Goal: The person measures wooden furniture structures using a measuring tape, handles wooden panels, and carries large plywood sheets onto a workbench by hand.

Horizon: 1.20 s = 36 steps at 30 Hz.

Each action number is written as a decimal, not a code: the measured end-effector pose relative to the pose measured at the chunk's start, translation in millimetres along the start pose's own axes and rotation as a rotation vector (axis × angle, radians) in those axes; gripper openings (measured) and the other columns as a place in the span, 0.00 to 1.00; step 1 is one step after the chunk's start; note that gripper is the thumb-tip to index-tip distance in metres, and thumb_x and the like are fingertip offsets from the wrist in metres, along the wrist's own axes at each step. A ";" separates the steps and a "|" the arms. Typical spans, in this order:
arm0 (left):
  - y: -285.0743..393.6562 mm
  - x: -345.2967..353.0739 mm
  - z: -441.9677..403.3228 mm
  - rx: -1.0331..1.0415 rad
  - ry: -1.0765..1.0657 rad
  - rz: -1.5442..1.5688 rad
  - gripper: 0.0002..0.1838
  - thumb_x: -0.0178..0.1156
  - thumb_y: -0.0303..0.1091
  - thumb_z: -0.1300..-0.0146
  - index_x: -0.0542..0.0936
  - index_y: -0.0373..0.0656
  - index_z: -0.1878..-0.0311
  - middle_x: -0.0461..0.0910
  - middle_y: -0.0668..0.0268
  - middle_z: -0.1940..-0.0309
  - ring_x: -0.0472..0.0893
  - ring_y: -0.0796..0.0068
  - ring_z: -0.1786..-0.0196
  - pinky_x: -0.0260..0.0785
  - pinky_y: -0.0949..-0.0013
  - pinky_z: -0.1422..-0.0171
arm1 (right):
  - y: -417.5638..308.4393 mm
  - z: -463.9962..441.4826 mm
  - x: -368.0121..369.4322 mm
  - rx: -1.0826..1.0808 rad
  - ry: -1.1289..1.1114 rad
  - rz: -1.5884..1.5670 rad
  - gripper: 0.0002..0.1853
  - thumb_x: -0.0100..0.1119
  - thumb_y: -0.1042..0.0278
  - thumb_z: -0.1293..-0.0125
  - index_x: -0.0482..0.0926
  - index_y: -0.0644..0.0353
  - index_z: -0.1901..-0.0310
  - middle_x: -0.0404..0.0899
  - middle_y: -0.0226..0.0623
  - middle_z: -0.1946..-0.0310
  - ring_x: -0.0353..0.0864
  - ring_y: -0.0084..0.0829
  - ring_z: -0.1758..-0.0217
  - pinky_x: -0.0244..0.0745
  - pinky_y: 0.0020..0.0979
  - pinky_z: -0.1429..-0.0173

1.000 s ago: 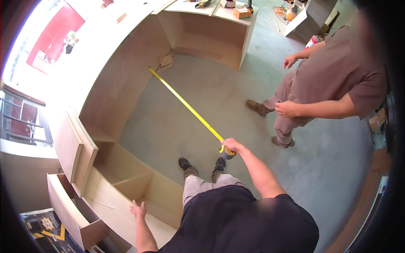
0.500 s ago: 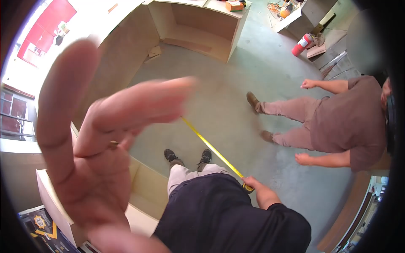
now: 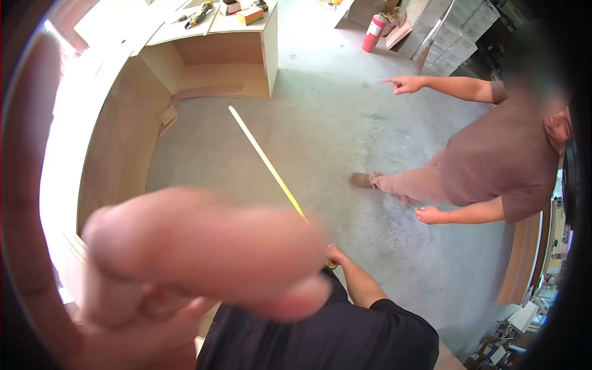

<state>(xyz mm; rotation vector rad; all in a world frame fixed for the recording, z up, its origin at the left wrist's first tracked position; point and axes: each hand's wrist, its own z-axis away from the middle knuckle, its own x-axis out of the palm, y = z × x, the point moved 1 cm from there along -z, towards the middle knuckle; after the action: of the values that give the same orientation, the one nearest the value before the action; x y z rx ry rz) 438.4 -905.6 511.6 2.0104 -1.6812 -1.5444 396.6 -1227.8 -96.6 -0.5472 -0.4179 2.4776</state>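
Observation:
My left hand (image 3: 197,246) looms very large and blurred just in front of the camera. One finger stretches up along the left edge, apart from the others, which bend toward the right. No object shows clearly in it. Beside the dark shirt, lower down, my right hand (image 3: 335,253) is wrapped round a tape measure (image 3: 332,264), most of its case hidden by the fingers. From there its yellow blade (image 3: 271,168) runs out up and to the left, passing behind my left fingers. Its free end hangs in front of the grey floor.
Another person (image 3: 487,154) stands at the right, one hand pointing left. A wooden cabinet (image 3: 266,61) carries a drill (image 3: 198,15) and an orange box (image 3: 251,16). Farther back is a fire extinguisher (image 3: 374,33). Boards (image 3: 524,259) line the right side.
My view has shifted right. My left hand has come closer to the camera and lower, its fingers more bent. The tape's free end now shows. The other person's arm has risen to point.

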 end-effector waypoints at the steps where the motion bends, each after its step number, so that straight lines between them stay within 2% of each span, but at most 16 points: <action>1: -3.8 -6.8 0.1 -0.001 -0.004 -0.008 0.48 0.58 0.53 0.41 0.47 0.36 0.27 0.61 0.42 0.34 0.69 0.49 0.36 0.54 0.45 0.31 | 2.1 -5.0 1.0 0.018 -0.009 -0.030 0.27 0.59 0.40 0.42 0.83 0.62 0.72 0.81 0.41 0.75 0.79 0.32 0.72 0.73 0.36 0.65; 2: -7.3 -12.0 0.9 0.000 -0.006 -0.011 0.49 0.58 0.53 0.41 0.47 0.36 0.27 0.61 0.42 0.34 0.69 0.49 0.36 0.54 0.45 0.31 | 9.1 -12.2 0.2 -0.008 0.035 -0.063 0.23 0.60 0.45 0.41 0.81 0.61 0.74 0.78 0.35 0.78 0.74 0.28 0.76 0.69 0.34 0.71; 4: -17.0 -27.6 1.6 0.008 -0.012 -0.014 0.49 0.59 0.54 0.42 0.46 0.36 0.27 0.61 0.42 0.34 0.69 0.50 0.36 0.54 0.45 0.31 | 25.2 -26.9 -8.2 0.038 0.046 -0.119 0.21 0.60 0.47 0.40 0.80 0.60 0.75 0.76 0.33 0.79 0.73 0.26 0.78 0.67 0.33 0.73; 5: -27.1 -46.8 -4.4 0.002 -0.016 -0.008 0.49 0.59 0.54 0.42 0.46 0.36 0.27 0.61 0.42 0.34 0.69 0.50 0.36 0.55 0.45 0.31 | 9.8 -21.9 -14.3 0.069 0.041 -0.149 0.21 0.60 0.48 0.40 0.79 0.60 0.76 0.75 0.32 0.80 0.72 0.26 0.79 0.66 0.33 0.74; 9: -46.5 -95.4 4.8 -0.016 -0.017 -0.019 0.50 0.59 0.54 0.42 0.46 0.36 0.27 0.60 0.42 0.34 0.69 0.51 0.36 0.55 0.46 0.31 | -12.5 -6.6 -29.4 0.162 0.044 -0.184 0.20 0.60 0.50 0.39 0.79 0.61 0.76 0.75 0.32 0.80 0.72 0.25 0.78 0.66 0.32 0.73; 11: -54.1 -111.6 7.8 -0.018 -0.032 -0.023 0.50 0.60 0.54 0.43 0.46 0.36 0.27 0.60 0.42 0.33 0.69 0.51 0.36 0.56 0.46 0.31 | -10.6 -19.5 -22.1 -0.032 0.140 -0.168 0.19 0.60 0.51 0.39 0.81 0.61 0.74 0.76 0.33 0.79 0.73 0.26 0.77 0.67 0.33 0.72; 17: -75.8 -162.6 13.3 0.001 -0.046 0.017 0.51 0.60 0.55 0.44 0.46 0.37 0.27 0.59 0.43 0.33 0.70 0.52 0.36 0.57 0.47 0.32 | -107.5 -6.6 -3.7 0.225 0.095 -0.105 0.19 0.59 0.50 0.39 0.81 0.61 0.72 0.76 0.34 0.79 0.73 0.27 0.78 0.68 0.33 0.73; 18: -76.9 -165.5 14.6 0.002 -0.036 0.012 0.51 0.61 0.55 0.44 0.46 0.37 0.27 0.59 0.43 0.33 0.70 0.52 0.36 0.57 0.47 0.32 | -116.1 -16.0 -0.1 0.175 0.089 -0.161 0.19 0.59 0.50 0.39 0.81 0.61 0.72 0.75 0.33 0.80 0.72 0.26 0.79 0.67 0.33 0.74; 20: -67.2 -152.9 10.7 0.006 -0.037 -0.015 0.52 0.61 0.55 0.44 0.46 0.37 0.27 0.59 0.43 0.33 0.70 0.53 0.36 0.57 0.48 0.32 | -78.7 -55.5 10.8 0.054 0.053 -0.260 0.19 0.59 0.51 0.39 0.80 0.62 0.72 0.74 0.32 0.81 0.71 0.25 0.80 0.65 0.33 0.76; 22: -71.8 -162.9 22.4 -0.018 -0.011 -0.024 0.52 0.61 0.55 0.45 0.46 0.37 0.27 0.58 0.43 0.33 0.70 0.53 0.37 0.58 0.48 0.32 | -93.3 -69.3 23.9 -0.062 0.061 -0.297 0.19 0.60 0.51 0.39 0.80 0.63 0.72 0.74 0.32 0.81 0.70 0.25 0.81 0.64 0.32 0.77; 24: -66.7 -164.1 28.5 -0.043 0.009 -0.042 0.52 0.61 0.56 0.45 0.46 0.37 0.27 0.58 0.43 0.32 0.70 0.53 0.37 0.58 0.48 0.32 | -122.0 -64.5 23.4 0.090 -0.037 -0.229 0.20 0.60 0.50 0.39 0.79 0.63 0.72 0.74 0.31 0.81 0.70 0.24 0.81 0.64 0.32 0.77; 25: -53.4 -158.8 27.4 -0.057 0.015 -0.054 0.53 0.61 0.56 0.45 0.46 0.37 0.27 0.58 0.43 0.32 0.70 0.53 0.37 0.58 0.48 0.32 | -146.5 -29.0 10.5 0.099 -0.044 -0.139 0.20 0.59 0.50 0.38 0.80 0.63 0.71 0.75 0.32 0.81 0.70 0.25 0.81 0.65 0.33 0.77; 27: -31.5 -149.4 29.7 -0.083 0.038 -0.083 0.53 0.62 0.56 0.46 0.46 0.38 0.27 0.58 0.43 0.32 0.70 0.54 0.37 0.58 0.49 0.32 | -135.3 -24.4 6.0 0.092 -0.136 -0.040 0.20 0.54 0.47 0.34 0.79 0.59 0.64 0.75 0.33 0.75 0.72 0.27 0.79 0.66 0.33 0.74; 30: -9.8 -139.4 39.7 -0.114 0.071 -0.105 0.53 0.62 0.56 0.46 0.46 0.38 0.27 0.57 0.44 0.32 0.70 0.54 0.37 0.59 0.49 0.32 | -139.6 -27.8 7.4 0.139 -0.222 -0.132 0.21 0.52 0.46 0.33 0.79 0.59 0.65 0.75 0.33 0.75 0.73 0.27 0.77 0.67 0.33 0.74; 36: 6.8 -146.3 57.5 -0.151 0.122 -0.111 0.54 0.63 0.57 0.47 0.46 0.38 0.27 0.56 0.44 0.31 0.70 0.55 0.37 0.60 0.50 0.33 | -218.2 -40.4 15.1 0.044 -0.233 -0.089 0.20 0.49 0.48 0.32 0.77 0.59 0.60 0.75 0.34 0.74 0.75 0.27 0.71 0.70 0.34 0.71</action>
<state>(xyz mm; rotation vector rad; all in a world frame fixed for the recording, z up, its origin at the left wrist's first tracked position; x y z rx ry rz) 410.2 -765.8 578.1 2.1032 -1.3879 -1.4980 503.5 -1038.8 -48.1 -0.2168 -0.4667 2.4658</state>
